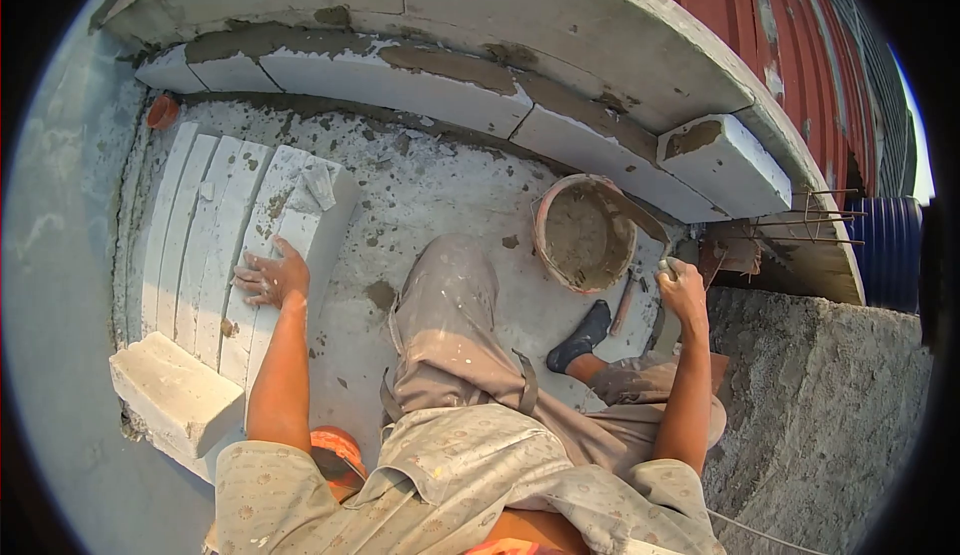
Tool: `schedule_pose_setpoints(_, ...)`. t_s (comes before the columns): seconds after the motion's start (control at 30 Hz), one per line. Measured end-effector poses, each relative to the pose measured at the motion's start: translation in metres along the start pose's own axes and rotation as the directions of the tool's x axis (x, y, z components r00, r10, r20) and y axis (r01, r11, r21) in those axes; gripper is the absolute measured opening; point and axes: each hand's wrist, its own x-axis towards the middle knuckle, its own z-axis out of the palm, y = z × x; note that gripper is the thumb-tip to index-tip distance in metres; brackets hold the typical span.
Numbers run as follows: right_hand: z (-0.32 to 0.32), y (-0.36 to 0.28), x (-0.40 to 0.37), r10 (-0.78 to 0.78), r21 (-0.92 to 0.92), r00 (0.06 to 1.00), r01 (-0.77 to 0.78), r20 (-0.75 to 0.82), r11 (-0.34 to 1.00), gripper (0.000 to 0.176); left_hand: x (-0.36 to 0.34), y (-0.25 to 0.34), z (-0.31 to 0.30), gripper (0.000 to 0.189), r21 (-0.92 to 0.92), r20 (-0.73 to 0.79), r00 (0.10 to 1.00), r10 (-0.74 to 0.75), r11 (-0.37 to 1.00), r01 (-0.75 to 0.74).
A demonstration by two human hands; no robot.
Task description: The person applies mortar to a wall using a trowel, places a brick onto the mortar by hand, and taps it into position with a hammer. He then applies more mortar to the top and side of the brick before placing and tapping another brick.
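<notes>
My left hand (pixel 272 275) lies with fingers spread on a row of white blocks (pixel 210 225) standing on edge side by side. In my right hand (pixel 682 293) is the handle of a trowel (pixel 643 219), its blade at the right rim of a bucket (pixel 541 217). Grey wet mortar (pixel 582 235) fills part of that bucket. A crumpled pale scrap (pixel 315 187) sits on top of the nearest block of the row.
Ahead runs a low course of white blocks (pixel 420 93) with mortar along its top, against a curved grey wall (pixel 500 15). One block (pixel 728 167) sits higher at its right end. Bare rebar (pixel 810 220) sticks out there. A reddish-handled tool (pixel 624 305) lies by my foot.
</notes>
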Motion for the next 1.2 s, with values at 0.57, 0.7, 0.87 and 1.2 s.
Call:
schedule_pose_setpoints(0.57,0.009,-0.004,0.034,-0.041,0.735,0.992,-0.064,0.123,0.676,0.028,-0.003,0.004,-0.002,0.082,0.032,-0.038,0.999,-0.005,0.999,0.006)
schedule_pose_setpoints(0.7,0.045,-0.015,0.106,-0.282,-0.013,0.746,0.345,-0.604,0.939,0.033,-0.004,0.005,-0.005,0.081,0.05,-0.058,0.998,0.0,0.999,0.003)
schedule_pose_setpoints(0.87,0.063,-0.067,0.13,-0.378,0.021,0.801,0.436,-0.464,0.9,0.035,-0.006,0.005,-0.007,0.081,0.049,-0.055,0.998,0.009,0.999,-0.006)
schedule_pose_setpoints(1.2,0.131,-0.133,0.119,-0.568,0.09,0.65,0.694,-0.504,0.714,0.032,-0.006,0.003,-0.012,0.082,0.026,-0.011,1.0,0.021,0.999,-0.021)
